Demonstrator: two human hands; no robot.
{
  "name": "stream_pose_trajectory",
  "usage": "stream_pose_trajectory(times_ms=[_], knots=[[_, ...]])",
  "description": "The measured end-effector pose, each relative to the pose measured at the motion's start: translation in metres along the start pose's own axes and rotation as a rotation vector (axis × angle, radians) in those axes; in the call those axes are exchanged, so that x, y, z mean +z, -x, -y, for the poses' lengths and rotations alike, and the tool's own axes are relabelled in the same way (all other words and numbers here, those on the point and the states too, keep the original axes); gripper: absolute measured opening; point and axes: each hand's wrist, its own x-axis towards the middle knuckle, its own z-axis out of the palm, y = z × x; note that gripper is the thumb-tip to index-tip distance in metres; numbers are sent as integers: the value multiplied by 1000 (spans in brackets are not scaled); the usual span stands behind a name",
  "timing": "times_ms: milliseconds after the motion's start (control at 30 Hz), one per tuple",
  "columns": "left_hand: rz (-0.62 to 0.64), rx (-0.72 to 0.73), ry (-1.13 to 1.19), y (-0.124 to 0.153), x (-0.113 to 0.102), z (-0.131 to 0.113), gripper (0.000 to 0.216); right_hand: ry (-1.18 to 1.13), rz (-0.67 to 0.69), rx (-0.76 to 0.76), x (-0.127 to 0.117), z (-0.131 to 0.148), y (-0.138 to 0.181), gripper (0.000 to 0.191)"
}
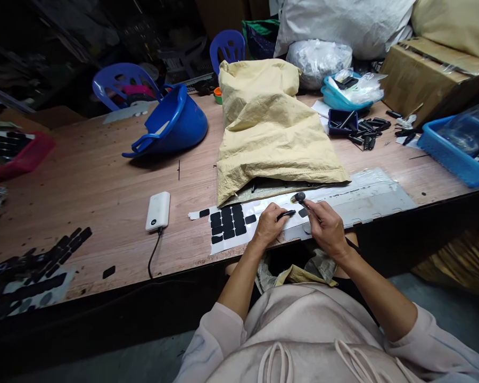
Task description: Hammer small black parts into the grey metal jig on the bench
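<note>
My left hand [268,225] is closed on a small slim black piece [286,214], whose tip points right. My right hand [328,227] pinches a thin-handled tool with a dark round head [299,197], held just above the table edge. Its exact kind is too small to tell. Beneath both hands lies a white backing sheet [223,246] with rows of black rounded rectangular stickers [227,221]. A single black sticker [302,213] shows between the hands. Just beyond them, a yellow woven sack [275,127] lies with its open mouth toward me, dark pieces showing inside.
Left of the sheet is a white power bank [158,211] with a black cable over the table edge. A blue tub [179,119] lies tilted farther back. At right are black pieces [369,130], a blue basket [455,154] and a cardboard box [431,80].
</note>
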Motion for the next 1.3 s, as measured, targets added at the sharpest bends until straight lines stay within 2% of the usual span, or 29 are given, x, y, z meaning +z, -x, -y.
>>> stream_pose_trajectory(times_ms=[167, 367, 600, 733, 867, 1000, 1133, 1300], knots=[[-5, -9, -18, 0, 1, -4, 20, 170, 110, -29, 6, -2, 8, 40], [-20, -58, -6, -2, 1, 1, 17, 140, -17, 27, -6, -18, -8, 40], [6, -180, 8, -11, -8, -1, 25, 243, -10, 136, -15, -55, -16, 40], [7, -225, 20, -14, -10, -3, 27, 231, -21, 157, -17, -65, -16, 37], [-8, -188, 72, -7, -6, 0, 12, 51, -20, 120, -17, -57, -15, 34], [-34, -109, 91, 2, -1, 4, 19, -111, -11, 75, -10, -39, -12, 31], [-45, -61, 97, 6, 2, 5, 19, -160, 36, -6, -3, -21, -9, 28], [-65, -68, 89, 5, 4, 5, 18, -145, 49, -113, -2, -4, -5, 31]])
